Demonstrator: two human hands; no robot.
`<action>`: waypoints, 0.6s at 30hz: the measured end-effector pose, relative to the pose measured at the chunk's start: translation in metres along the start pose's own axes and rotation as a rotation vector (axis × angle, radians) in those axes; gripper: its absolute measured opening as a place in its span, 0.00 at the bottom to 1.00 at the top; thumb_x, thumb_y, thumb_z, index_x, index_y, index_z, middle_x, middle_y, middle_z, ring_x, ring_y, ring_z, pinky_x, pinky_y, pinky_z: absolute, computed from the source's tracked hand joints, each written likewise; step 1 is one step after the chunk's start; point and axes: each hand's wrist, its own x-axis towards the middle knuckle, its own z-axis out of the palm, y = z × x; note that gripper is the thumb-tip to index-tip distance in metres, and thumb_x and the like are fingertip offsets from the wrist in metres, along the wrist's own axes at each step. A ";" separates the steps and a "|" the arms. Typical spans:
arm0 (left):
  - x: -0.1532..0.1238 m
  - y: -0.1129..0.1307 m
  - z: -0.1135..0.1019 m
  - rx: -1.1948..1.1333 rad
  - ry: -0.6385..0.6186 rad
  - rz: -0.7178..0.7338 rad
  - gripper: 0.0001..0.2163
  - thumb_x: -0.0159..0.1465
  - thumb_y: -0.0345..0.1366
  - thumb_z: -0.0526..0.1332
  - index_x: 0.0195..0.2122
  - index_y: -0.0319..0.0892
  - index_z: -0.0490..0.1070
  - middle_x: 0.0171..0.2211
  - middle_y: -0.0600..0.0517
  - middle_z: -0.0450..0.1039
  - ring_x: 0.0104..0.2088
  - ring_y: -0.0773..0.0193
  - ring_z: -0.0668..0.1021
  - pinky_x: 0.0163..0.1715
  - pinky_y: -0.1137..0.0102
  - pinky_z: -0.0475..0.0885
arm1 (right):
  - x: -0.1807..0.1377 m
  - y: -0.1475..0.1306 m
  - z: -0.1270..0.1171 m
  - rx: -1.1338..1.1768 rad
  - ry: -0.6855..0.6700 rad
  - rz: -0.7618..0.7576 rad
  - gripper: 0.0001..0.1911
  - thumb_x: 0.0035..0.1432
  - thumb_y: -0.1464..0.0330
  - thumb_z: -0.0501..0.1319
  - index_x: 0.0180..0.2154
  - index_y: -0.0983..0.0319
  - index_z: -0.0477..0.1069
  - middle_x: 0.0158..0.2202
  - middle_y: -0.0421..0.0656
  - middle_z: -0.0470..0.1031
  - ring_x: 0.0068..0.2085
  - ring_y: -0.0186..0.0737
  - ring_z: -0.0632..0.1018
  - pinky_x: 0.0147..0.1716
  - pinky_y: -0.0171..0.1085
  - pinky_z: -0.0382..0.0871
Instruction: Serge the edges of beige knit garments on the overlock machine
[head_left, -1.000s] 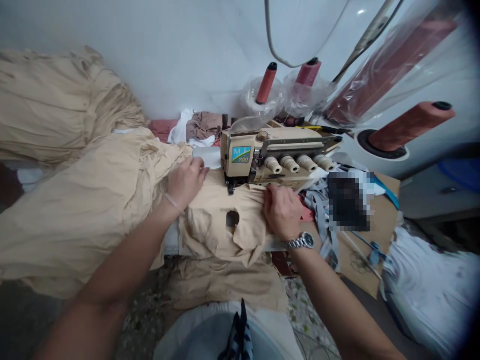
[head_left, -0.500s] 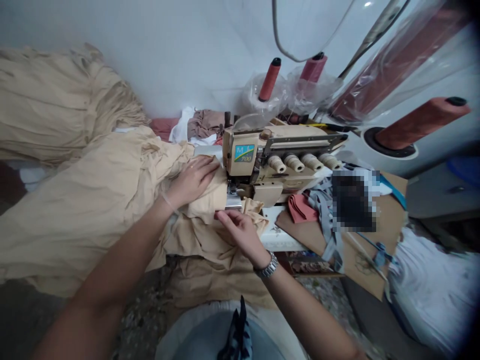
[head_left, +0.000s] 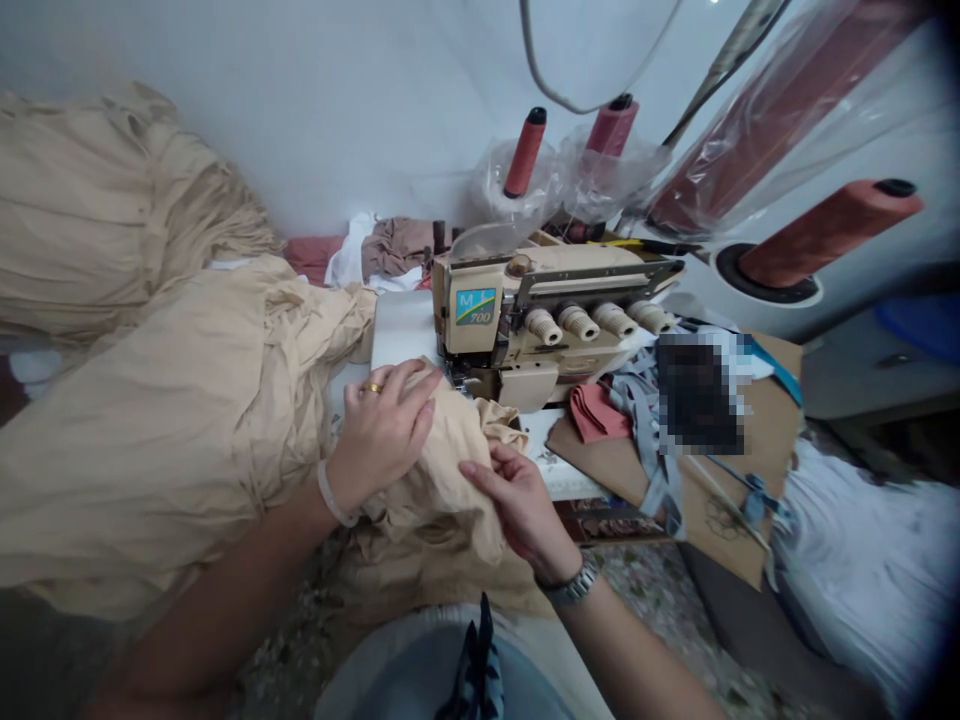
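In front of the sewing machine [head_left: 480, 310], both of my hands are on a piece of beige fabric [head_left: 457, 470]. My left hand [head_left: 386, 430], with a ring on one finger, is closed on the fabric's upper left part, its fingers bent. The thumb and fingers of my right hand [head_left: 521, 500] pinch the right edge, and the lower part hangs loose between the hands. The fabric's top lies just by the needle area, which is partly hidden. More beige fabric [head_left: 442, 570] hangs below the table front.
A large heap of beige fabric [head_left: 150, 400] fills the left side. Red thread cones [head_left: 525, 155] stand behind the machine, with another cone [head_left: 825, 235] at right. Folded coral cloth [head_left: 600, 412], grey strips [head_left: 649, 430] and cardboard [head_left: 720, 520] lie to the right.
Both hands have moved down towards me with the beige fabric, drawing it back from the presser area and baring the machine's metal plate. The right hand has also shifted right.
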 end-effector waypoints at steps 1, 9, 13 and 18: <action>0.002 0.003 0.001 0.017 0.006 -0.010 0.19 0.71 0.37 0.51 0.62 0.46 0.67 0.62 0.45 0.68 0.57 0.47 0.70 0.50 0.52 0.62 | 0.000 -0.003 -0.004 -0.025 0.011 -0.006 0.19 0.40 0.60 0.77 0.34 0.61 0.79 0.33 0.43 0.82 0.32 0.41 0.78 0.35 0.38 0.73; 0.015 0.009 0.007 0.073 0.000 0.011 0.16 0.70 0.36 0.52 0.57 0.44 0.70 0.62 0.44 0.68 0.57 0.46 0.69 0.49 0.50 0.63 | -0.004 -0.010 -0.028 -0.121 0.066 -0.051 0.16 0.43 0.58 0.76 0.31 0.61 0.81 0.29 0.42 0.81 0.29 0.39 0.74 0.31 0.37 0.69; 0.039 -0.015 0.011 0.031 -0.037 0.024 0.18 0.70 0.38 0.52 0.59 0.45 0.68 0.63 0.44 0.67 0.58 0.45 0.69 0.51 0.48 0.64 | -0.004 -0.007 -0.028 -0.208 0.027 -0.026 0.16 0.41 0.58 0.77 0.26 0.63 0.79 0.23 0.39 0.76 0.24 0.34 0.68 0.26 0.34 0.62; 0.035 -0.023 0.005 -0.033 0.119 0.189 0.15 0.70 0.32 0.51 0.52 0.38 0.73 0.51 0.40 0.75 0.51 0.53 0.76 0.49 0.59 0.70 | -0.001 -0.003 -0.030 -0.294 -0.002 -0.108 0.18 0.43 0.58 0.76 0.21 0.63 0.74 0.20 0.37 0.67 0.24 0.31 0.62 0.23 0.33 0.55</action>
